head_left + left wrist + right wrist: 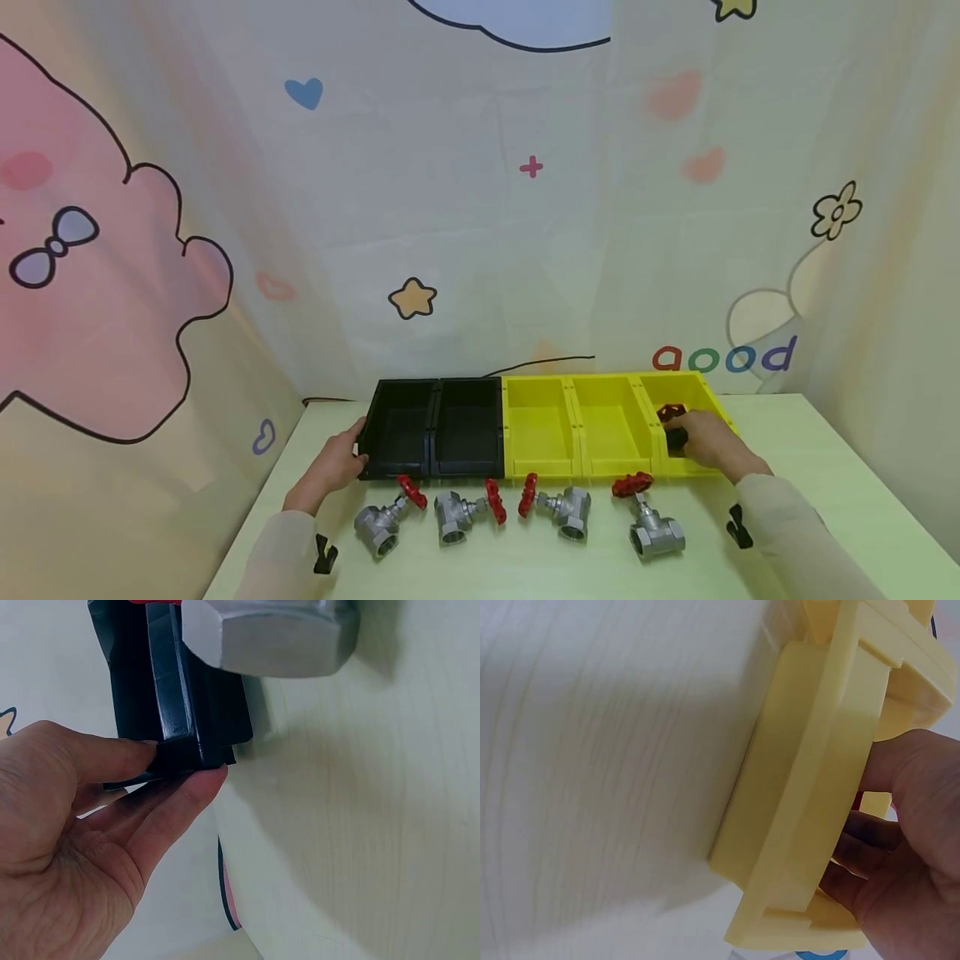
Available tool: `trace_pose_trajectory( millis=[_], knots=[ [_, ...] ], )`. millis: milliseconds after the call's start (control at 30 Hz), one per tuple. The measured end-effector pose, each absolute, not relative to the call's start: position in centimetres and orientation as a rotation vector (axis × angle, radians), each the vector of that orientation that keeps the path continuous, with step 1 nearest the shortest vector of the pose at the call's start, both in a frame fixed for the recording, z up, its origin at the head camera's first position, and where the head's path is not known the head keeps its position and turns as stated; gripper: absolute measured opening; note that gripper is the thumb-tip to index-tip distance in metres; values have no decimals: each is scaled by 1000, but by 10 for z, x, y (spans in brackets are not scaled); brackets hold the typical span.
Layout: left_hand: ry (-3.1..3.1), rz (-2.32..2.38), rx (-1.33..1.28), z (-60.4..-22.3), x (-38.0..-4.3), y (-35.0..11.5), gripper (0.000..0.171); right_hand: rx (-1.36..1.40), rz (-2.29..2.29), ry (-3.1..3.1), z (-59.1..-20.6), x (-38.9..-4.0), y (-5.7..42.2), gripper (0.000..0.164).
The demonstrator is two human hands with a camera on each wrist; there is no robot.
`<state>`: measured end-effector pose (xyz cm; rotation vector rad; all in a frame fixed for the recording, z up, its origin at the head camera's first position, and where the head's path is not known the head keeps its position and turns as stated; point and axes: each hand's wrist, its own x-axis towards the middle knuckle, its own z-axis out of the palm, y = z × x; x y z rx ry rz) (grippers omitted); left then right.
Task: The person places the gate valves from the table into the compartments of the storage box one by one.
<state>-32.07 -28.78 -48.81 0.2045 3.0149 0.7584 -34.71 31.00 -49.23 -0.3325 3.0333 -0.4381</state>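
My left hand pinches the left wall of the outer black bin, thumb inside and fingers outside in the left wrist view. My right hand reaches into the rightmost yellow bin, fingers curled at a dark valve with a red handwheel; the bin wall hides most of the grip in the right wrist view. In front of the bins lie several silver valves with red handwheels, among them a left one, two middle ones and a right one.
Beside the outer black bin stands another black bin, joined in a row with a yellow bin and a second yellow bin. The row stands on a pale table, close to a printed cloth backdrop.
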Motion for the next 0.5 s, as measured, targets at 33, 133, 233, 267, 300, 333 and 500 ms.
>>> trace_pose_trajectory(
  millis=[33,133,233,267,300,333,500],
  knots=[
    [3013,762,200,-488,-320,-288,73,-333,-432,3033,-493,-347,310,34],
    [3017,760,201,-488,-321,-287,73,-339,-419,3032,-494,-348,310,33],
    [3017,765,203,-488,-322,-286,72,-344,-404,3030,-494,-348,310,32],
    [3014,768,201,-488,-322,-286,72,-347,-401,3027,-494,-347,310,31],
    [3013,768,204,-488,-322,-286,72,-345,-398,3023,-493,-347,310,32],
    [3011,766,204,-488,-322,-286,72,-340,-396,3017,-493,-346,310,33],
    [3016,766,198,-490,-322,-288,73,-345,-400,3020,-482,-342,306,39]
  ],
)
